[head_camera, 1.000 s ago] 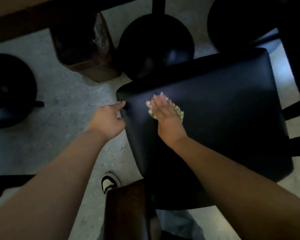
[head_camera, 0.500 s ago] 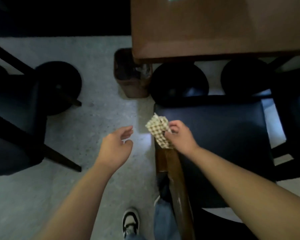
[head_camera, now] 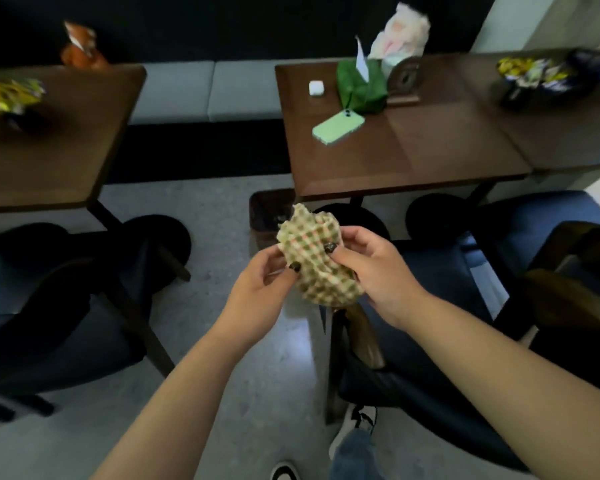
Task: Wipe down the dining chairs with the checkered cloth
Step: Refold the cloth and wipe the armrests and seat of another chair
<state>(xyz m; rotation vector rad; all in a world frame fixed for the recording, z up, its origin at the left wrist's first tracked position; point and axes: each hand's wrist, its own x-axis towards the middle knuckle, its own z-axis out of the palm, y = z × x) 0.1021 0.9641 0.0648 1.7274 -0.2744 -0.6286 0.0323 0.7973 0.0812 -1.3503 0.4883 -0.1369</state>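
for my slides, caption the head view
Both hands, left hand and right hand, grip the checkered cloth above a dining chair.

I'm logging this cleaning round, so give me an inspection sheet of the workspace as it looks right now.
Surface: speckled grey floor; dark wooden table ahead.
Job's things: checkered cloth crumpled, held up in the air in front of the table, off the chair; dark padded chair below on the right.
Clutter: green phone, small white case, green tissue pack on the table; snack packets far right.
Grippers: left hand and right hand both pinch the cloth.
Cables: nothing seen.
Surroundings: second table left, grey bench behind, more chairs.
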